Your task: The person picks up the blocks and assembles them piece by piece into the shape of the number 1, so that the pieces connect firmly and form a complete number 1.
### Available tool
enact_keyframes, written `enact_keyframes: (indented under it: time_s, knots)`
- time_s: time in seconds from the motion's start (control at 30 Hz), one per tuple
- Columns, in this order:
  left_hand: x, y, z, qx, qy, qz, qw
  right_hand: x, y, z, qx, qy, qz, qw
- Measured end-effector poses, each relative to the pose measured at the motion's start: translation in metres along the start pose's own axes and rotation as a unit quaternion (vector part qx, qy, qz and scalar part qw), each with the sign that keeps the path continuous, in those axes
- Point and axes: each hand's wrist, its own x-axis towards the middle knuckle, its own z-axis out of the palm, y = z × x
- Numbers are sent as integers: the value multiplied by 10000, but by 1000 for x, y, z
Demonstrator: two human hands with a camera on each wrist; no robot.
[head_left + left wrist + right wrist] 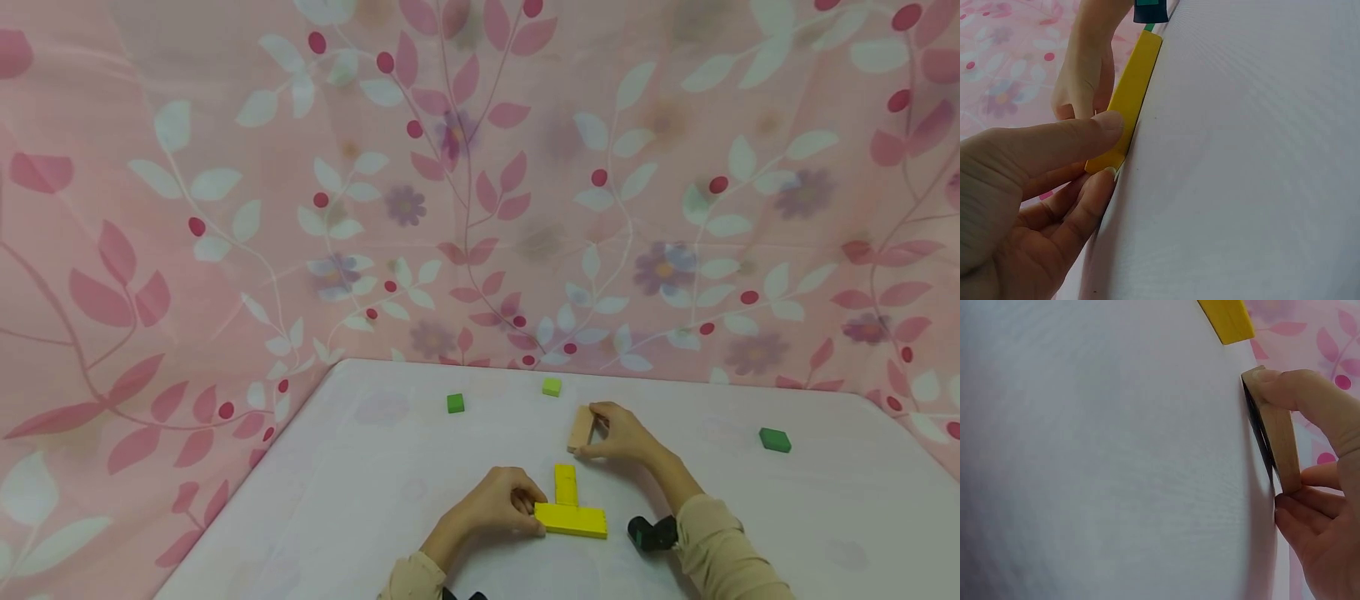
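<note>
Arranging seems the step in hand: the left hand (501, 500) pinches the yellow bar (573, 522), the right hand (621, 432) grips the wooden block (581, 430) beyond the yellow stem (566, 485) on the desk (337, 500), likely needing careful alignment next.

White desk (337, 467), faint pale print, far corners rounded. Just in from far edge, light green block (552, 387); green block (456, 404) near same edge, closer to far left corner. Dark green block (775, 440) toward far right corner, well apart from others. Long yellow block (572, 521) farthest from far edge, lying roughly along it; short yellow block (566, 485) touching its far side, pointing to far edge. Wooden block (581, 429) between short yellow block and far edge; full contact with desk unclear.
</note>
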Motion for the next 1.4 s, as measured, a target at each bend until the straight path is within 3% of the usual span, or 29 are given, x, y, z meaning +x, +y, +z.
enact_keyframes:
  time_s: [0.5,0.8,1.03,1.4]
  knots:
    - [0,1,-1,-5,-8,1,10000,8,-4,-1,137,-562,-138,9982]
    - [0,0,-1,-53,11,95,9999,11,-4,0,11,-593,-261,9979]
    - [1,-1,-1,-55,-5,48,10000,12,-6,1,140,-722,-112,9972]
    - [1,0,-1,-126,-64,20,9999,12,-1,4,290,-785,-217,9963]
